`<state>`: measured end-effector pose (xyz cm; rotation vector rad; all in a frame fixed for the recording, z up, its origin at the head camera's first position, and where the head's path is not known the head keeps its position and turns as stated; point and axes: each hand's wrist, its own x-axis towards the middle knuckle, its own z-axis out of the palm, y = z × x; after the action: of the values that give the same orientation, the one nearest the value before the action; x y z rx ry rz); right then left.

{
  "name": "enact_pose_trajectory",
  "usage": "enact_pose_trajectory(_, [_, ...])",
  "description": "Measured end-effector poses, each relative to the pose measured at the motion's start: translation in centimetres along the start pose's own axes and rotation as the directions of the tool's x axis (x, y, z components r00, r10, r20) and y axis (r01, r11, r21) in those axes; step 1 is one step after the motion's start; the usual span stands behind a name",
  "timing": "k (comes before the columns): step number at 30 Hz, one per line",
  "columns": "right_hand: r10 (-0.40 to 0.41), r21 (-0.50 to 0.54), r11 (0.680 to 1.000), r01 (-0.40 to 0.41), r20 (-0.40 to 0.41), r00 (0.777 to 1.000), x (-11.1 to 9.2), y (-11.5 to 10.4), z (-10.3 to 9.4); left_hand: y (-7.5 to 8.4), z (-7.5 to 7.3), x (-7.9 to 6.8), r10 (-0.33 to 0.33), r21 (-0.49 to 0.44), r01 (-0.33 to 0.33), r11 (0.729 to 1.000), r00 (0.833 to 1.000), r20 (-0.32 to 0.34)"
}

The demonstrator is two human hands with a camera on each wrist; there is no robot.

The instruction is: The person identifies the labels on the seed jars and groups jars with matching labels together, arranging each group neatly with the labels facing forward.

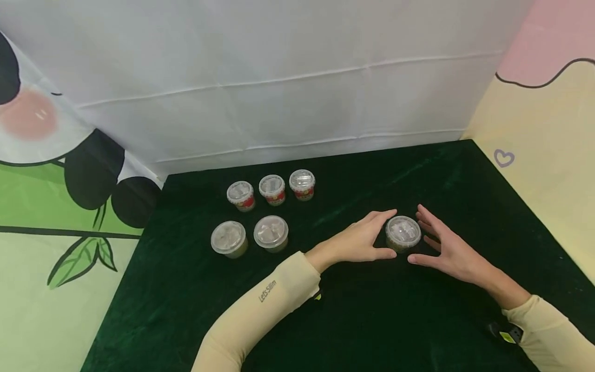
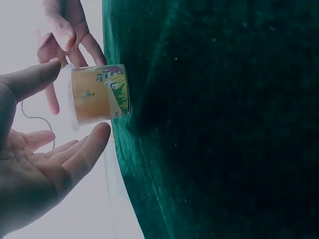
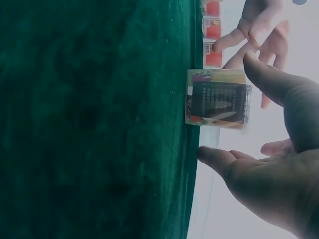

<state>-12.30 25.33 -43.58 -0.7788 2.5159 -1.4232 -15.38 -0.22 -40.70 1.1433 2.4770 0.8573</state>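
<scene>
A lidded plastic cup [image 1: 403,232] stands upright on the dark green cloth, between my two hands. Its clear lid faces up in the head view. In the left wrist view the cup [image 2: 99,94] shows a printed orange and green label; the right wrist view shows a dark panel of text on the cup [image 3: 219,99]. My left hand [image 1: 360,240] curves loosely along its left side, thumb and fingertips close to the rim. On the other side my right hand [image 1: 448,250] is spread, with a gap between its fingers and the cup.
To the left, two wider lidded cups, a left one [image 1: 229,237] and a right one [image 1: 271,232], stand side by side. Behind them is a row of three smaller red-labelled cups, the middle cup [image 1: 272,189] among them. A white cloth wall [image 1: 297,113] rises behind the green tabletop [image 1: 353,320].
</scene>
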Motion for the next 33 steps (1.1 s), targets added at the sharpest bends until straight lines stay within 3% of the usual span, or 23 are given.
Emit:
enact_pose_trajectory(12, [0.025,0.061,0.998,-0.027,0.040,0.999,0.4,0.1,0.9,-0.3,0.1,0.5,0.013,-0.020,-0.013,1.000,1.000,-0.001])
enact_pose_trajectory(20, [-0.007,-0.028,1.000,0.009,0.043,0.999,0.3,0.5,0.1,0.3,-0.2,0.9,0.049,-0.045,-0.049,0.998,0.999,0.004])
enact_pose_trajectory(29, [-0.019,-0.033,0.999,0.021,0.075,0.997,1.2,-0.2,-0.4,0.0,-0.4,0.9,0.077,-0.029,-0.078,0.997,0.996,-0.039])
enact_pose_trajectory(33, [-0.010,-0.001,1.000,0.010,0.096,0.995,1.7,-1.0,-0.9,0.0,-1.0,0.6,0.091,-0.068,-0.095,0.993,0.993,-0.070])
